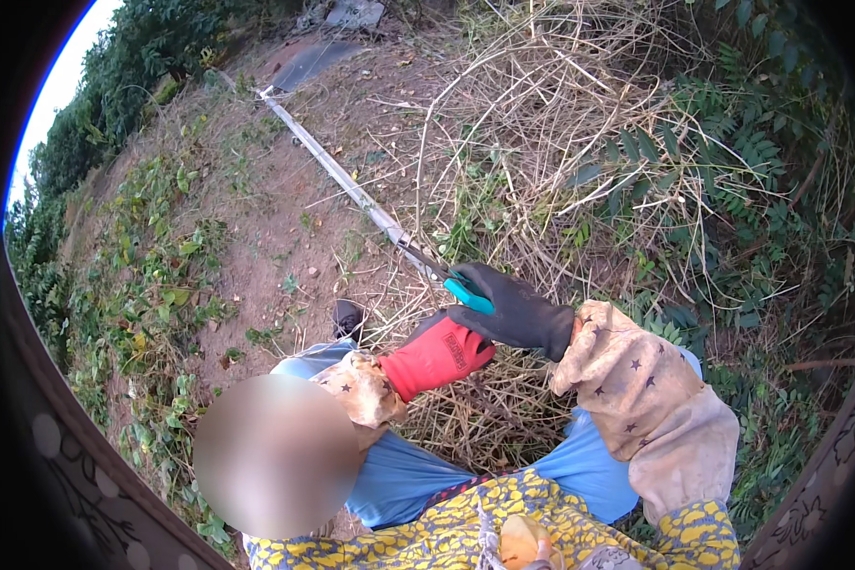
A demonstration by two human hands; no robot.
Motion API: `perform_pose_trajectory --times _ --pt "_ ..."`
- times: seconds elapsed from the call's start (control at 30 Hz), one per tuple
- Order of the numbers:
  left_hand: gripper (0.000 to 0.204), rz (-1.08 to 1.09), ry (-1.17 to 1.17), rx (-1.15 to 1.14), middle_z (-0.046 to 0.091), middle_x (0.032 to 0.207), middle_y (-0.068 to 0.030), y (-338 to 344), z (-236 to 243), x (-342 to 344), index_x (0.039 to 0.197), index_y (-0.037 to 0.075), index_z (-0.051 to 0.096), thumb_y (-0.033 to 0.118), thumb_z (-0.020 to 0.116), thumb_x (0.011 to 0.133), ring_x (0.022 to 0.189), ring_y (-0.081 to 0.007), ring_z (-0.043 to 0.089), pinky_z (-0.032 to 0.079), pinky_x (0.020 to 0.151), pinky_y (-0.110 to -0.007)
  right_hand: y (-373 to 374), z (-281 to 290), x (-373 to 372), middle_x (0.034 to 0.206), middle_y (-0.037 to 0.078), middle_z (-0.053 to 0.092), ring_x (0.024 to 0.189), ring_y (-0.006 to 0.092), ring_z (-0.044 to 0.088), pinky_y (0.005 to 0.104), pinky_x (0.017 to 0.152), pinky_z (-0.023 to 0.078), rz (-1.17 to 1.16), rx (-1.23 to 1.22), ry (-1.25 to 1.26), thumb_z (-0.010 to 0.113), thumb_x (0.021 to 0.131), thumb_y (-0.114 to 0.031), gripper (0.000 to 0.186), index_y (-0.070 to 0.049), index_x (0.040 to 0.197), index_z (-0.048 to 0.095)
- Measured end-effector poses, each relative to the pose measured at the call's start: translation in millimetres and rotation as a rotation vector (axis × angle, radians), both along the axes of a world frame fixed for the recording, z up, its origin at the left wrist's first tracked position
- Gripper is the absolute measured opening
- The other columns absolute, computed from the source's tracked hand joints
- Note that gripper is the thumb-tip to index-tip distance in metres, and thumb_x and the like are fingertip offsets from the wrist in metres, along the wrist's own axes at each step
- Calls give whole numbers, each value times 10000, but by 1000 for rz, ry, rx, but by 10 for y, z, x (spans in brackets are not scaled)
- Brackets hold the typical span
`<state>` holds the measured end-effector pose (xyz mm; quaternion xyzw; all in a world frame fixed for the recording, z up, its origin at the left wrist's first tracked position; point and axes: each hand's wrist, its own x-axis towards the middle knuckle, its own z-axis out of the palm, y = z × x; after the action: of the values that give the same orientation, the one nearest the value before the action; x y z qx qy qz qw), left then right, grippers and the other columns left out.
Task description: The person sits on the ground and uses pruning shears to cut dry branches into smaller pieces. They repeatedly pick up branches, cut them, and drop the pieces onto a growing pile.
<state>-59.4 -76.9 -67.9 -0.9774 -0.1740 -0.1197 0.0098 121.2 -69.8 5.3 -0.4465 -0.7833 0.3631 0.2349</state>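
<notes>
My right hand (518,309), in a black glove, is closed round the teal handle (470,295) of a hand tool. Its narrow dark front part (426,262) points up and left; whether it has one blade or two I cannot tell. Just below and left, my left hand (439,357) wears a red glove with a dark palm side. Its fingers are curled against the right glove, and what they hold is hidden. Both hands are over a heap of dry, cut stalks (489,408) between my knees.
A long pale pole (337,171) lies on the bare soil, running away up and left from the tool. Tangled dry stems (560,142) rise ahead. Green leafy plants (750,171) stand at right, low vines (152,294) at left. A flat grey slab (313,65) lies far off.
</notes>
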Motion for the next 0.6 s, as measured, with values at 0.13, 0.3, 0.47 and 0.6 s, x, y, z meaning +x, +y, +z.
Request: perform_pose_trajectory --times 0.13,0.3,0.47,0.6 --pt "413 -114 -117 24 616 1077 -126 -43 260 -38 1123 94 634 335 689 792 999 -306 607 494 832 -446 94 9 -65 1067 177 622 966 357 633 440 848 487 -81 15 -161 670 872 -383 489 -84 1229 519" --pt "644 38 -465 136 652 1154 -133 -93 768 -251 1263 81 599 338 790 705 1067 -291 629 478 916 -430 173 -226 148 1049 195 644 979 373 635 466 841 494 -98 267 -394 685 833 -343 437 -82 1157 551" --pt "556 682 -917 -698 560 1325 -148 576 746 -311 1391 14 458 223 680 925 1188 -222 567 450 1017 -351 27 -433 202 994 161 655 938 364 643 475 844 482 -51 264 -490 689 816 -306 410 -71 1124 553" --pt "485 413 -861 -1185 643 1162 -79 734 564 -74 1374 -28 489 195 624 964 1057 -137 608 485 939 -289 -109 -557 163 968 161 663 919 365 655 463 865 483 0 302 -517 682 816 -313 430 -60 1131 535"
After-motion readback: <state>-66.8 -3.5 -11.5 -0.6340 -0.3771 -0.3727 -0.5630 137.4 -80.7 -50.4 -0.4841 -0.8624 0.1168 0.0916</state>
